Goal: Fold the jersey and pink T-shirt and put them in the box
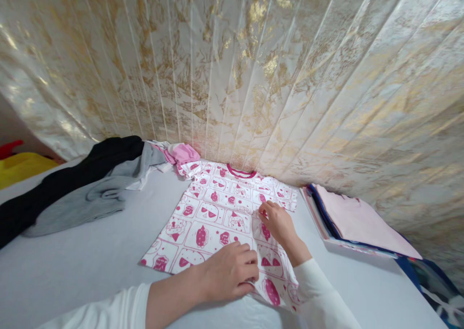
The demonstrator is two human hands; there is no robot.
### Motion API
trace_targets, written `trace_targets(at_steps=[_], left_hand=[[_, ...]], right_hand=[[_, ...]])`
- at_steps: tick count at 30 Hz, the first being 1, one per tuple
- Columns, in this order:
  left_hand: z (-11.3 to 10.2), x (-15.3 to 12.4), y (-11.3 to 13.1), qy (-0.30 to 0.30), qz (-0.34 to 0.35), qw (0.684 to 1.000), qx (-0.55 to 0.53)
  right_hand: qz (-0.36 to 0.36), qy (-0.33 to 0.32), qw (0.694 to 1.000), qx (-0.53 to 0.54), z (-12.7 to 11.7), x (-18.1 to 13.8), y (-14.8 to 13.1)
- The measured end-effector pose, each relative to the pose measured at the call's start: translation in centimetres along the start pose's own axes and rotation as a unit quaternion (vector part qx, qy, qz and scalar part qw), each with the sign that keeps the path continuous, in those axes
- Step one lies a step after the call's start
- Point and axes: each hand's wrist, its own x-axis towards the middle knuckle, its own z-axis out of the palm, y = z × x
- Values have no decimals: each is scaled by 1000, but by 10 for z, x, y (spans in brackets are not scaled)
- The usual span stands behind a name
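Observation:
A white short-sleeved T-shirt [213, 210] with a pink cartoon print and a dark pink neckband lies spread on the white surface, its collar toward the curtain. My left hand [232, 271] is at the lower hem, fingers curled and closed on the fabric. Higher up, on the right part of the shirt, my right hand [275, 220] pinches the cloth between thumb and fingers. A raised fold runs down the shirt between the two hands. The fingertips of my left hand are partly hidden.
On the left lie black clothing [83, 169], a grey garment [87, 201] and a pink bundle [183, 152]. A stack of folded clothes [358, 213] sits at the right. Behind hangs a gold-patterned curtain [232, 68]. Something yellow [27, 167] shows at far left.

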Motion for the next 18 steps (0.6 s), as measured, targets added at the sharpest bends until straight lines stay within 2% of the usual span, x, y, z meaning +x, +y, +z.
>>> trace_targets(at_steps=[7,10,12,15,18], left_hand=[[-1,-1,1,29,-17,998,-47],[1,-1,0,46,-19,998,-34],[1,0,1,36,-8,999,-24],[-1,0,2,19,11,999,-28],[-3,-1,3,8,24,999,-31]], right_hand=[[34,21,999,14,3,-4,2],[45,40,998,34,-1,-7,1],[38,41,997,53,-5,-12,-4],[6,34,994,100,-6,-31,-19],[-13,51,979,195,-3,-65,-34]])
